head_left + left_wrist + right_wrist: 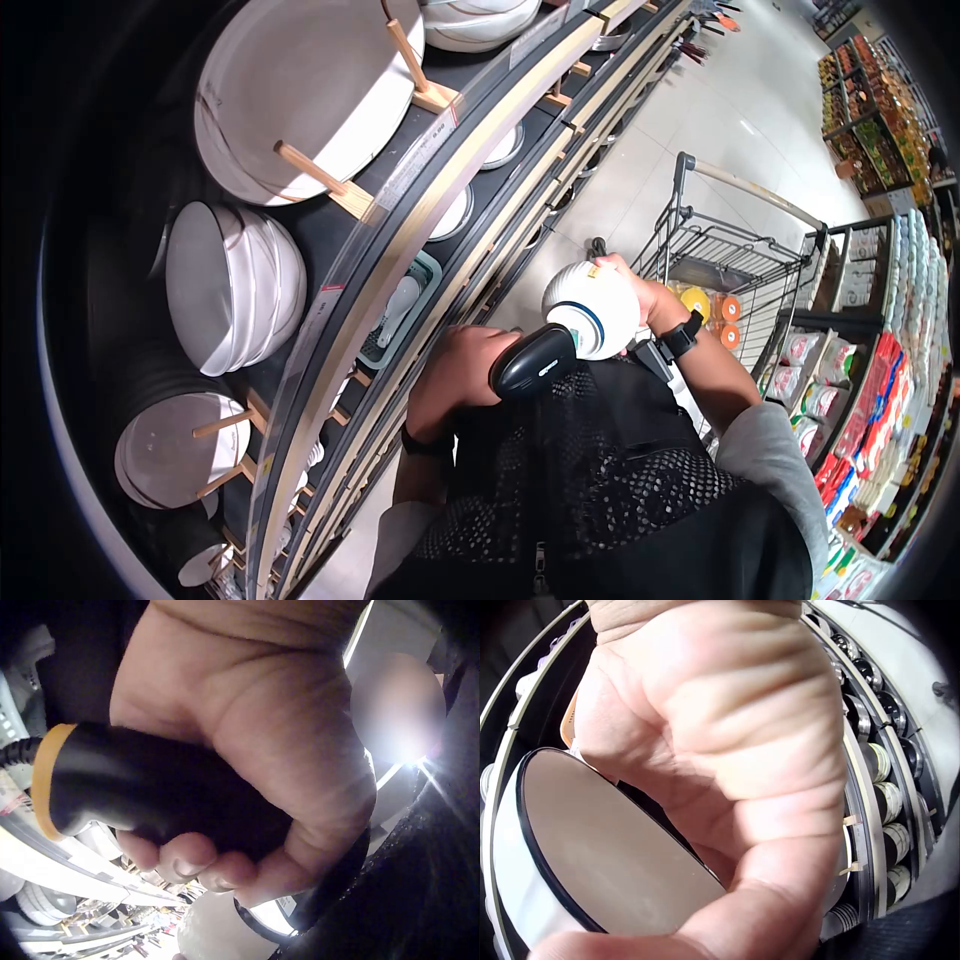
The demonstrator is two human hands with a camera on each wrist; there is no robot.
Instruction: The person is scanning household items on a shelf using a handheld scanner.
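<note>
close up, the white bowl [592, 308] shows a dark blue rim band.

left hand [455, 378]: fingers and thumb curled tight round scanner [533, 362] grip, held at chest height | right hand [645, 295]: fingers wrapped on bowl [592, 308], thumb near its rim, just beside the left | both forearms bare, elbows bent, raised in front of torso
</note>
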